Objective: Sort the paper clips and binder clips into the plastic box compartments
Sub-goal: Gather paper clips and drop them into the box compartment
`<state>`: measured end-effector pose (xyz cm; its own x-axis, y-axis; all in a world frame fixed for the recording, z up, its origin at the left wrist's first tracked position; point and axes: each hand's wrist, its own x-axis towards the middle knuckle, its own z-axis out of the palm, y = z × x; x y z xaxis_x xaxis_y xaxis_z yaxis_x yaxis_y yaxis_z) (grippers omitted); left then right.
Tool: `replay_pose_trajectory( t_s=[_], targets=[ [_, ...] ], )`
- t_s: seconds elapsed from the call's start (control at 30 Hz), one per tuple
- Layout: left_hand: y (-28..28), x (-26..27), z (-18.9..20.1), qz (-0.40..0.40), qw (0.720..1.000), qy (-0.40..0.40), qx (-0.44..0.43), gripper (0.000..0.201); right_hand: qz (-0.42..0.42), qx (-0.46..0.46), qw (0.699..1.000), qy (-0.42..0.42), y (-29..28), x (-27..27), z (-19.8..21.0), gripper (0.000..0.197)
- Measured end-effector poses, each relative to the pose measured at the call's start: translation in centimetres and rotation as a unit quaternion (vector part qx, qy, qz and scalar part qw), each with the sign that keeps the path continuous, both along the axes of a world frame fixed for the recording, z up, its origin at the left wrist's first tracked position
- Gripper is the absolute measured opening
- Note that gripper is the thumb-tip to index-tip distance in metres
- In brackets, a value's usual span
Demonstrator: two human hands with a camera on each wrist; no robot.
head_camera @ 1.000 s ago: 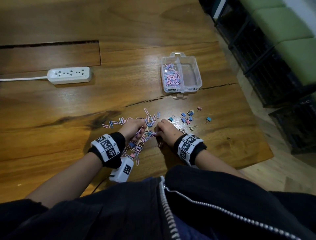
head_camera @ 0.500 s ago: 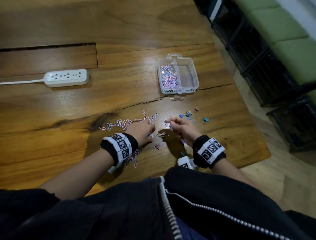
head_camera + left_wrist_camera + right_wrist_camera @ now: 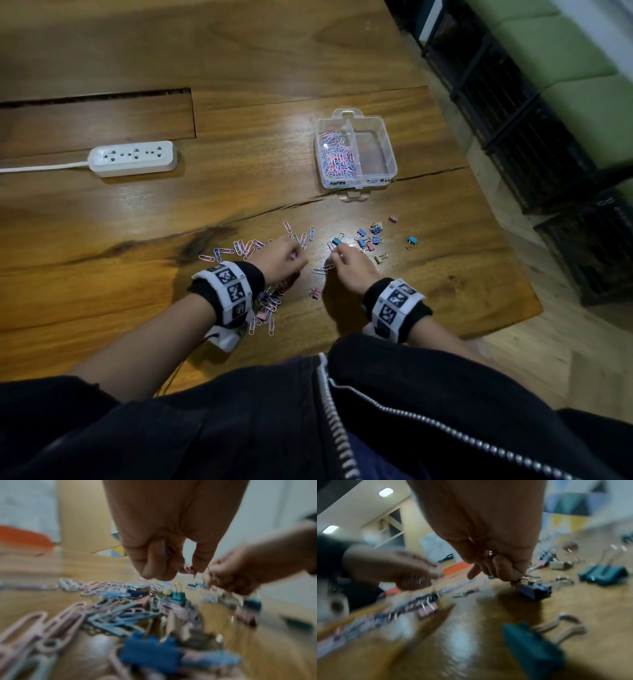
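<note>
Since a second ago, both hands shifted from the near heap toward the far scatter. Left hand (image 3: 281, 259) now curled round gathered paper clips (image 3: 187, 569), above the remaining paper clip pile (image 3: 270, 301). Right hand (image 3: 349, 265) pinching wire at a blue binder clip (image 3: 535, 590) near the loose binder clips (image 3: 371, 236). Plastic box (image 3: 388, 150) far, well apart: left compartment holding paper clips, right compartment bare. Judged: collecting stage, binder clip sorting not yet begun.
</note>
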<state>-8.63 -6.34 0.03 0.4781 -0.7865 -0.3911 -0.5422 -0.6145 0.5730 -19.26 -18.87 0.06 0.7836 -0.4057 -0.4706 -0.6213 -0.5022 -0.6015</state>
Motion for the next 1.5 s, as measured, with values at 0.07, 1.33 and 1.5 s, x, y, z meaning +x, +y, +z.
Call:
replay_pose_trajectory(
  t_s=[0.07, 1.33, 1.5],
  targets=[
    [-0.1, 0.7, 0.2, 0.144, 0.969, 0.182, -0.08, 0.019, 0.06, -0.076, 0.995, 0.025, 0.5, 0.0, -0.2, 0.026],
    [-1.7, 1.2, 0.2, 0.04, 0.995, -0.004, 0.089, 0.029, -0.082, -0.11, 0.987, 0.082, -0.7, 2.4, 0.1, 0.037],
    [-0.6, 2.7, 1.0, 0.286, 0.896, 0.33, -0.082, 0.029, -0.065, -0.134, 0.986, 0.075, -0.1, 3.3, 0.4, 0.028]
  ],
)
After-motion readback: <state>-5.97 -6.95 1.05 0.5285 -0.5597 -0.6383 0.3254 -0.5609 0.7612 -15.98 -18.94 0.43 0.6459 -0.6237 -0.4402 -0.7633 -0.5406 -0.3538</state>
